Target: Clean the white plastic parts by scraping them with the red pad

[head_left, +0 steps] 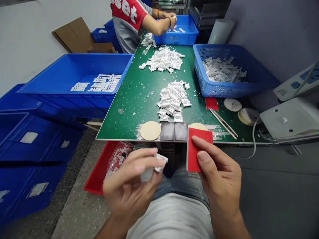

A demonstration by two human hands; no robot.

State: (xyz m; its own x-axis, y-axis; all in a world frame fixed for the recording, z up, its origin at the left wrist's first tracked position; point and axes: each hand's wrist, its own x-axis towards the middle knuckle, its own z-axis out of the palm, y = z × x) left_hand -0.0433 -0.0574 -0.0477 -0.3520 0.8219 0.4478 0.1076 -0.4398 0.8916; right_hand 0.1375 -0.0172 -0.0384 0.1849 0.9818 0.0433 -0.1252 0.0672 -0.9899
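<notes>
Pinching a crumpled white sachet (pixel 159 163) loosely, the left hand (pixel 129 187) could drop it; the right hand (pixel 216 172) grips a red block (pixel 196 149).

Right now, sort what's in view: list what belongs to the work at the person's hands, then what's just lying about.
Part of the work: left hand pinching a crumpled white packet; right hand holding a red rectangular card; heaped white packets on the green mat.

Lying about: long metal tweezers; round beige disc; brown cardboard box.
</notes>
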